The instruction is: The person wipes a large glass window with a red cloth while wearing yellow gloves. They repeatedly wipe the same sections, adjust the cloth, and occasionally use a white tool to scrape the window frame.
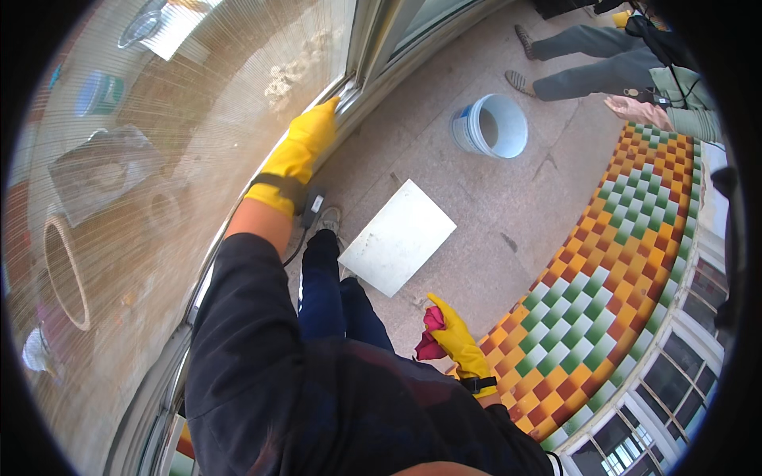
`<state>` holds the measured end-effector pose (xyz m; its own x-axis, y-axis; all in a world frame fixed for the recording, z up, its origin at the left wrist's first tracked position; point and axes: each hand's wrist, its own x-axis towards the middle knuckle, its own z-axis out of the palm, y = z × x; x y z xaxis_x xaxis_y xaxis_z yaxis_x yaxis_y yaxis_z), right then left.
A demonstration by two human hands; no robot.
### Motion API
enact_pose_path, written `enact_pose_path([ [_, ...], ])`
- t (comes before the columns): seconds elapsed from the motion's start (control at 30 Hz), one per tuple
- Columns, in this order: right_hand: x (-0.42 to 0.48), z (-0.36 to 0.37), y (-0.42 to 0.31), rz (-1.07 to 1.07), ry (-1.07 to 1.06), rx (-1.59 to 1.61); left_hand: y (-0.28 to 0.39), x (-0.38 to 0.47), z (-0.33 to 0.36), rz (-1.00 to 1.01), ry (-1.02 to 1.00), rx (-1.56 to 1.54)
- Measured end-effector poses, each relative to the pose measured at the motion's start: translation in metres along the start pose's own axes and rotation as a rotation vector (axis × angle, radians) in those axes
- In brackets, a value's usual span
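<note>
My left hand (306, 140), in a yellow rubber glove, reaches up to the metal window frame (351, 95) with its fingertips at the bottom track. Whether it grips anything there cannot be told. My right hand (455, 339), gloved in the same yellow, holds a crumpled dark pink cloth (431, 336) low at my side, one finger stretched out. A mesh screen (238, 119) fills the left of the view beside my left arm. Between and beyond my hands a white rectangular board (399, 238) lies at floor level near my feet.
A white plastic bucket (491, 126) with greyish contents stands on the stone floor (506, 196). Beyond it is another person (595, 65) in grey trousers, wearing a pink glove. An orange, green and white tiled ledge (595, 285) curves along the right. Behind the mesh lie a rope-like ring and plastic containers.
</note>
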<state>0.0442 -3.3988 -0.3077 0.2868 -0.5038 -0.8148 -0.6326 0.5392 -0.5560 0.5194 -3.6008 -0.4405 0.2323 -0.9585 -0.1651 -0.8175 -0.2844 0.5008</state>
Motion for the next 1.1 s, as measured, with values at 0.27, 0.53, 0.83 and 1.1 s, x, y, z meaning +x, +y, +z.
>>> enact_pose_path([
  [0.27, 0.008, -0.002, 0.006, -0.036, 0.015, -0.020, -0.005, -0.003, 0.000, -0.088, 0.133, -0.376],
  [0.53, 0.004, -0.003, 0.001, -0.016, 0.025, -0.055, -0.019, -0.012, 0.007, -0.077, 0.025, -0.040],
  [0.83, 0.006, 0.000, -0.007, -0.041, 0.036, -0.108, 0.017, 0.006, -0.014, -0.034, 0.017, -0.158],
  [1.1, 0.004, 0.002, -0.011, -0.062, 0.027, -0.030, 0.001, -0.032, -0.012, -0.167, -0.074, 0.117],
])
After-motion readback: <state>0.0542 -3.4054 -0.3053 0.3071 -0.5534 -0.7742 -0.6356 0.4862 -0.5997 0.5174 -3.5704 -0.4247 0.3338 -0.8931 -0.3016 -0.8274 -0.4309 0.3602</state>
